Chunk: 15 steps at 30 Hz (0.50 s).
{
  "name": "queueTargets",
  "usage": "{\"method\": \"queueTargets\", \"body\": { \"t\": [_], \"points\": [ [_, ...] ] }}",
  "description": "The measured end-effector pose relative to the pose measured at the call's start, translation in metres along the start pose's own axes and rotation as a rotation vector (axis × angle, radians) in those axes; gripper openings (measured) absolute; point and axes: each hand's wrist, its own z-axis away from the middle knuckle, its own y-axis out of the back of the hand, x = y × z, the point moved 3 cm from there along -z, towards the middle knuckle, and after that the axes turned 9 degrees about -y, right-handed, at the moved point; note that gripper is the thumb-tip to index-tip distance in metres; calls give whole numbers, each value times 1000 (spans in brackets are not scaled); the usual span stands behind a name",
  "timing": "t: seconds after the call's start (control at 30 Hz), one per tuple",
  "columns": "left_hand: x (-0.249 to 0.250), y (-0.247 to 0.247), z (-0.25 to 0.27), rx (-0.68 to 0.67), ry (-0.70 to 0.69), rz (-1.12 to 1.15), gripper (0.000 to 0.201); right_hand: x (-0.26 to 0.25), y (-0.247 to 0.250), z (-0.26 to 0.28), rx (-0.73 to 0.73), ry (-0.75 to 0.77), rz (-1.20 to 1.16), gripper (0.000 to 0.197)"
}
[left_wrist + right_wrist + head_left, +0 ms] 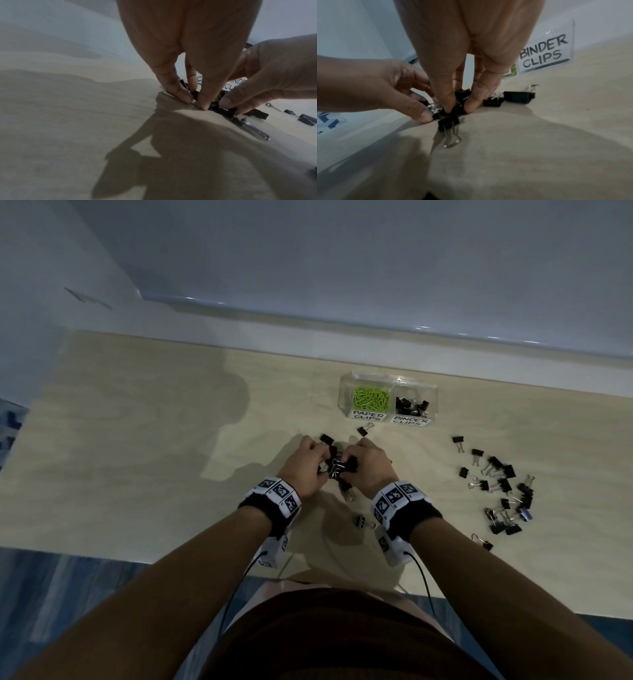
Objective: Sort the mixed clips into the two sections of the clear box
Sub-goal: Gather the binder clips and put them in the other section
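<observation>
A small pile of black binder clips [337, 467] lies on the wooden table between my two hands. My left hand [308, 463] and right hand [364, 462] both curl their fingers round the pile from either side, fingertips down on the table. In the right wrist view the pile of binder clips [452, 113] is pinched under my right hand [458, 109]. The left wrist view shows my left hand [197, 104] gripping the black clips [216, 106]. The clear box [388, 402] stands behind, with green paper clips [370, 398] in its left section and black binder clips [411, 405] in its right.
Several loose binder clips [503, 491] lie scattered at the right of the table. Single clips rest near the box [364, 429] and by my right wrist [363, 521]. A white wall ledge [342, 313] runs behind the table. The table's near edge [137, 556] is close to my body.
</observation>
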Motion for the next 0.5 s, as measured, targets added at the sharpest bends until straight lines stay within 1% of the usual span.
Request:
{"method": "queueTargets", "body": {
  "t": [0.17,0.27,0.3,0.37,0.5],
  "points": [
    [13,-7,-3,-59,-75,-61,44,8,-5,4,72,63,-89,21],
    [13,-8,-4,-18,-77,-85,35,15,-8,6,110,79,-134,21],
    [19,-10,-9,-2,-86,-86,31,23,-1,6,136,65,-143,21],
    [16,-5,-6,38,-73,-85,24,25,-1,7,155,45,-181,19],
    [6,2,-7,94,4,-59,19,38,10,13,180,-5,-248,13]
  ]
}}
